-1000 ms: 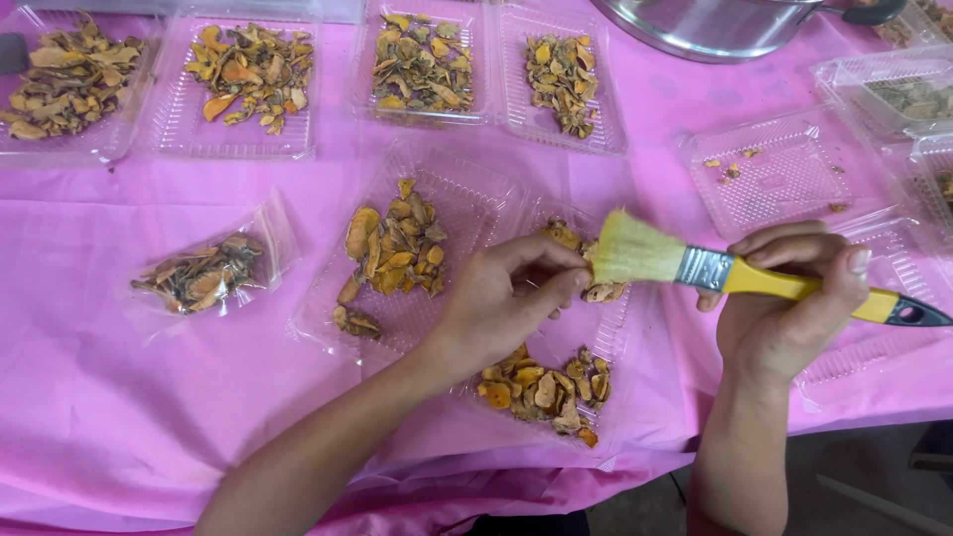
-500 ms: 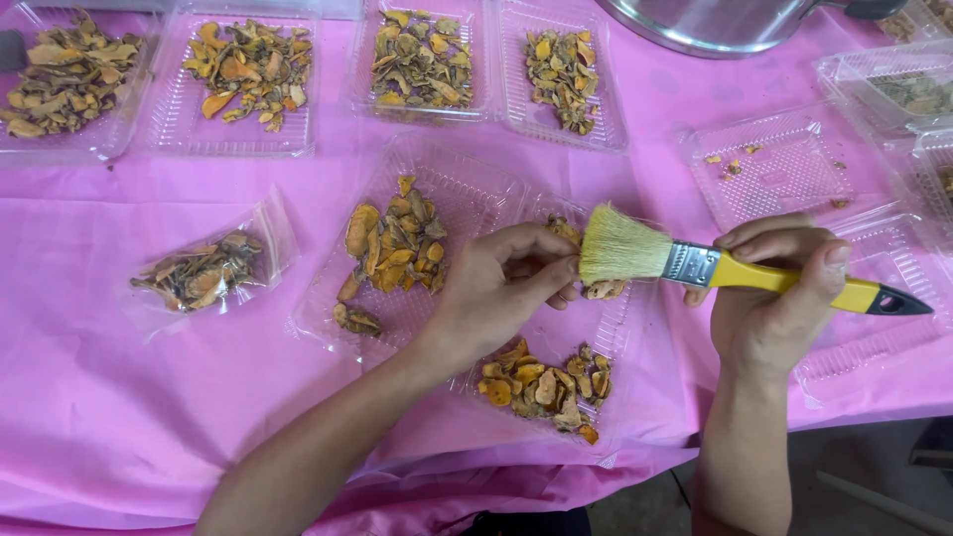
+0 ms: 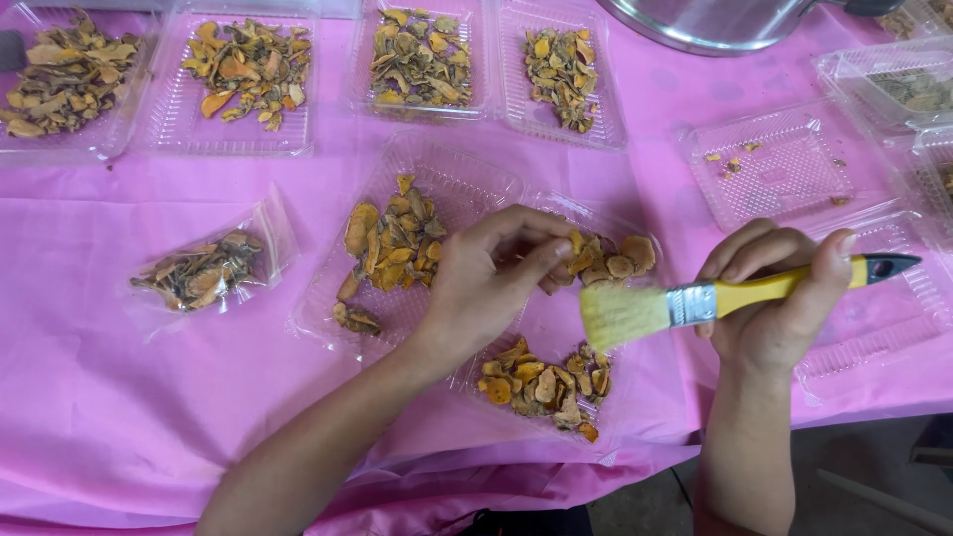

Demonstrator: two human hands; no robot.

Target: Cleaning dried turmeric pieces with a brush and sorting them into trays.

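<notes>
- We look down at a table under a pink plastic cloth [image 3: 119, 397], set with clear plastic trays of dried orange-yellow root slices.
- Our left hand [image 3: 486, 283] rests over the clear tray straight in front of us [image 3: 556, 328], its fingertips [image 3: 556, 253] pinched narrowly on one slice from the pile at the tray's far end [image 3: 611, 258].
- Our right hand [image 3: 769, 303] is wrapped closed around the yellow handle of a flat paintbrush with pale bristles and a metal band [image 3: 685, 306], its bristles hanging just beside the pinched slice, above the tray.
- A brisk stroke could flick light slices onto the cloth.
- The tray sits near the table edge, so a nudge from our wrist could tip it off.
- The thin, dry slice looks brittle; a firm pinch might snap it.
</notes>
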